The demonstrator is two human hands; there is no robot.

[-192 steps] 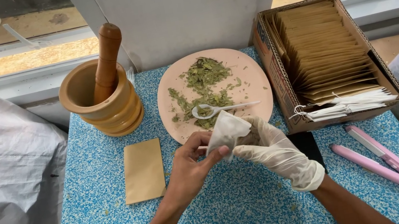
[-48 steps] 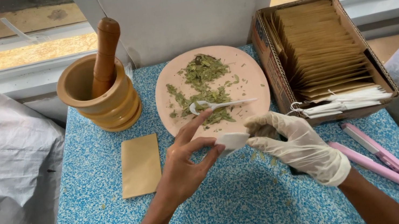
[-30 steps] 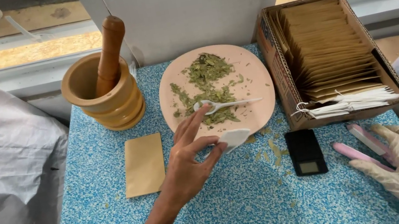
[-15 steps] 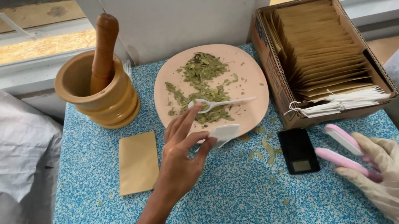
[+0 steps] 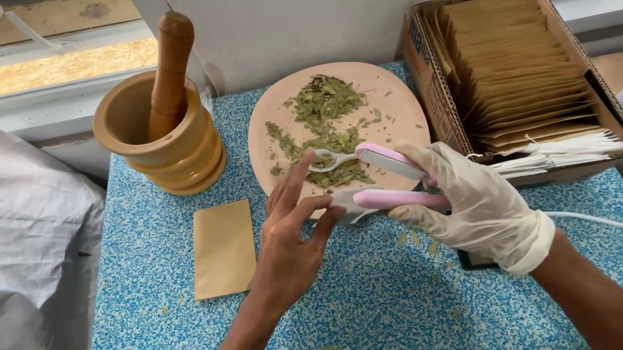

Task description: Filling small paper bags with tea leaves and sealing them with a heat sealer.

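Pink sealer (image 5: 398,181), 2 arms apart, gripped in my gloved right hand (image 5: 471,207); its cord (image 5: 602,222) trails off to the right. White sachet (image 5: 347,205) pinched by my bare left hand (image 5: 289,243), its edge just at the sealer's tips, above the table (image 5: 187,342) near the plate (image 5: 394,109) of dried leaves (image 5: 326,112). Risks, as I judge: left fingers (image 5: 309,209) sit very near the tips and could get nipped; sachet held crooked would seal askew and spill leaf; cord could snag the box (image 5: 432,85)
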